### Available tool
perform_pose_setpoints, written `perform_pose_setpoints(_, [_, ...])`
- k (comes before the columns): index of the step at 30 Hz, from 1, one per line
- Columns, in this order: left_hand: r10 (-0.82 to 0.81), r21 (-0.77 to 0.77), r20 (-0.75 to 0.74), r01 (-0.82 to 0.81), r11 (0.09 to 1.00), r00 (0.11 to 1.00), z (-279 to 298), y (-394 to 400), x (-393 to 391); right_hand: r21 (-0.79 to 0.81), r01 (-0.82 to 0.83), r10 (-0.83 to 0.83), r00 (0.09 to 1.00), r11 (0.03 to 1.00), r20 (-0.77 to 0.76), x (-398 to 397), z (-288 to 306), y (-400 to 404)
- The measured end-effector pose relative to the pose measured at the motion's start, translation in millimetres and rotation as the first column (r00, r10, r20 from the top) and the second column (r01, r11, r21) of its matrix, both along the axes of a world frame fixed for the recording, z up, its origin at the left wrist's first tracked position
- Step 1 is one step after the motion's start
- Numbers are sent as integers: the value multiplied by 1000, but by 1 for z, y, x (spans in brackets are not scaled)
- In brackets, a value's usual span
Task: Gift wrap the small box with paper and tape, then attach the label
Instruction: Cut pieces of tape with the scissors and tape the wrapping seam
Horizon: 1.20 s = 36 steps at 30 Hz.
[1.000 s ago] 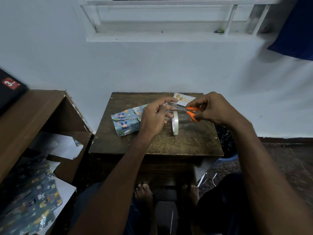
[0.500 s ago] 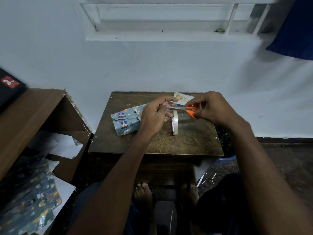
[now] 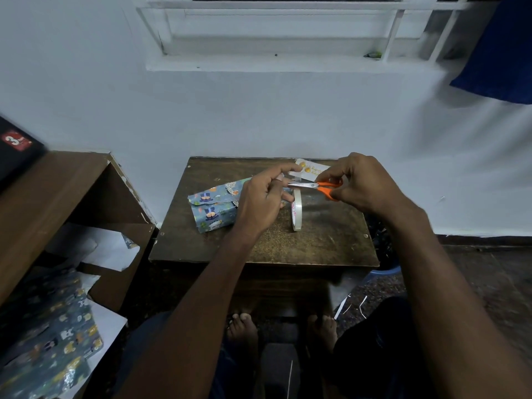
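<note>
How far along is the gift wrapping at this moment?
Mostly wrapped: the box lies in patterned paper on the table. In hand: the right hand holds orange scissors at a tape strip pinched by the left hand, above the tape roll. Left: sticking that tape and attaching the label.

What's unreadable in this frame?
- Head view: tape strip, if any, between left hand and scissors; too thin to tell.
- Label: print too small, partly behind fingers.
- Wrapped box: right end hidden by left hand.
</note>
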<state>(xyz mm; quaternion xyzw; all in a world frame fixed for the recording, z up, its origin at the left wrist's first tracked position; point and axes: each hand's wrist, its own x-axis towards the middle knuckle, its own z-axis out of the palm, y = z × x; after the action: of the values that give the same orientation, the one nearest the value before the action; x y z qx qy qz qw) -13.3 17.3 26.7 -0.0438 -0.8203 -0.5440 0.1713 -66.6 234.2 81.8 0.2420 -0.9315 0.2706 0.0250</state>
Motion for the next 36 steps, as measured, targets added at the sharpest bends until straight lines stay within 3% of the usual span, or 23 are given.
perform_pose_setpoints(9, [-5,87,20,3,996,1000,0,-2,1,7,52,-52,996,999,67,-3,0,12])
perform_pose_setpoints(16, [-52,48,3,52,997,999,-2,1,0,329,206,-247,965,922,88,-9,-53,-5])
perform_pose_setpoints(23, [-143,89,3,142,986,990,-3,-1,2,361,260,-291,956,896,33,-5,-59,-24])
perform_pose_setpoints(26, [-212,96,30,209,973,977,-1,-3,1,296,336,-337,940,894,-50,3,-54,-21])
perform_pose_setpoints(28, [-251,111,36,246,963,967,1,-4,1,148,287,-287,958,946,-26,3,-51,-19])
perform_pose_setpoints(30, [-279,129,51,271,954,959,2,-4,1,-86,102,-90,987,991,133,5,-46,-20])
perform_pose_setpoints(32, [-305,157,57,293,943,951,1,-4,1,-289,-36,107,967,957,232,7,-45,-22])
perform_pose_setpoints(36, [-259,158,34,250,955,965,0,-1,1,-448,-84,230,931,890,282,11,-49,-23])
